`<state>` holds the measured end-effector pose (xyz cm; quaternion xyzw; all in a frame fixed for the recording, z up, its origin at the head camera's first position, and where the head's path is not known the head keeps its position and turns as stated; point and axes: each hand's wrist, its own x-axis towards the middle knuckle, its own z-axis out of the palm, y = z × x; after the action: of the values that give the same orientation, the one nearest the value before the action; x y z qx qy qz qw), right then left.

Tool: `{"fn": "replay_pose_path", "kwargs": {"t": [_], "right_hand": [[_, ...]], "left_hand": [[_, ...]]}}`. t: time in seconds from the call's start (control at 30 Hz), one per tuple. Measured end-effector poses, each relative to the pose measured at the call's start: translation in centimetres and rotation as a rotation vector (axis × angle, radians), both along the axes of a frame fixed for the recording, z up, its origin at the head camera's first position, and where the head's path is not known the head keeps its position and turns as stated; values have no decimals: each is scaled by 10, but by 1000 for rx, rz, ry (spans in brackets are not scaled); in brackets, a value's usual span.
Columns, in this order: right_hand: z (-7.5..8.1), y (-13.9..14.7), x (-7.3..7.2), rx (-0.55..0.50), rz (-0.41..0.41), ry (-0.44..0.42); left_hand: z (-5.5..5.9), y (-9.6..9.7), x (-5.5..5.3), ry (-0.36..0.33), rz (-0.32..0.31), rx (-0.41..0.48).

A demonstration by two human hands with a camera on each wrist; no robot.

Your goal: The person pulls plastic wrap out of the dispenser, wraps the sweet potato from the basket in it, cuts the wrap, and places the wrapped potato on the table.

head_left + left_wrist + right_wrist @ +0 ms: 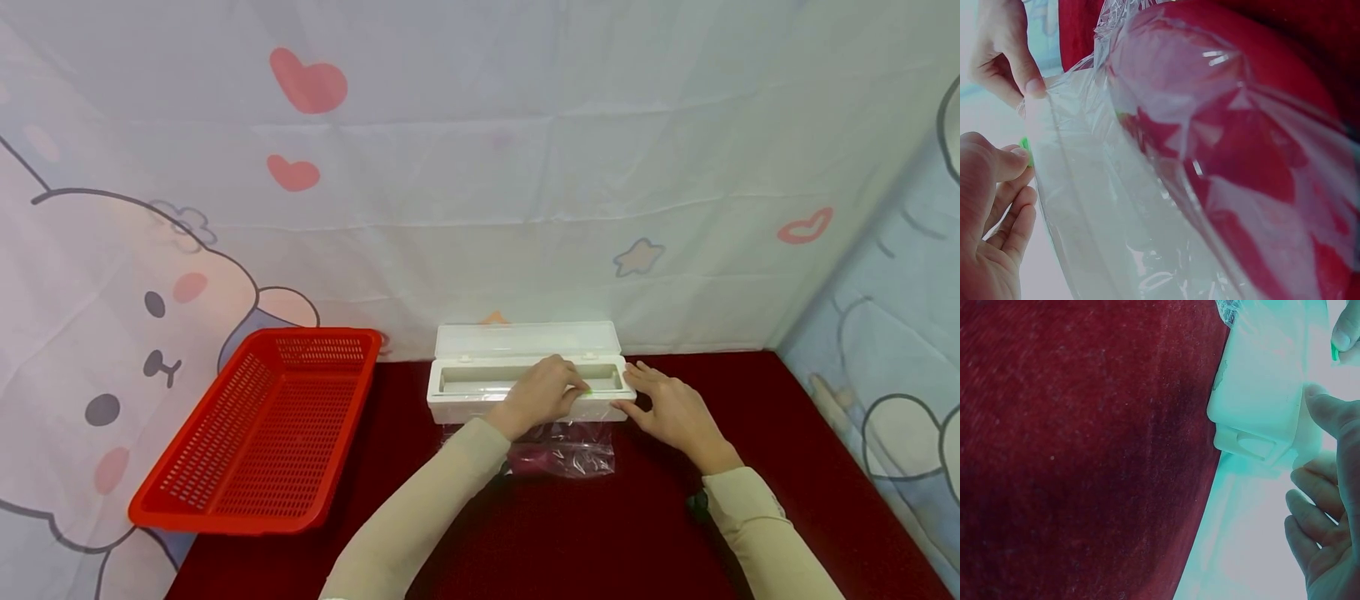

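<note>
A white cling film dispenser (450,410) stands by the back wall, its clear lid (525,338) raised. Clear cling film (588,458) hangs from its front over the table and lies across a rounded pinkish-red thing (1285,69), whose kind I cannot tell. Above the dispenser's front edge my left hand (542,392) pinches a small green slider (1025,147) between thumb and fingers. My right hand (675,410) holds the dispenser's right end, thumb at the front, fingers over the rim; in the right wrist view the thumb (1329,409) touches its edge.
A red perforated plastic basket (330,487) stands left of the dispenser. Dark red cloth (600,542) covers the table. A printed fabric backdrop (487,183) rises directly behind the dispenser, and another fabric wall (885,333) bounds the right side.
</note>
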<state>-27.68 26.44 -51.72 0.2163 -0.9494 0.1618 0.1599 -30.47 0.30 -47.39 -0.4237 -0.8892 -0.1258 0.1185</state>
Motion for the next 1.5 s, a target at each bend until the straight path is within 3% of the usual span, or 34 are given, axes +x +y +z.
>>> {"fn": "replay_pose_path", "kwargs": {"t": [0.6,0.93,1.5], "right_hand": [[2,0,0,-12,-1,3],[3,-1,1,-22,5,15],[1,0,0,-26,21,23]], "left_hand": [[1,-7,0,26,-27,25],[0,-25,1,-25,-8,60],[-4,-32,-1,-14,-17,62]]}}
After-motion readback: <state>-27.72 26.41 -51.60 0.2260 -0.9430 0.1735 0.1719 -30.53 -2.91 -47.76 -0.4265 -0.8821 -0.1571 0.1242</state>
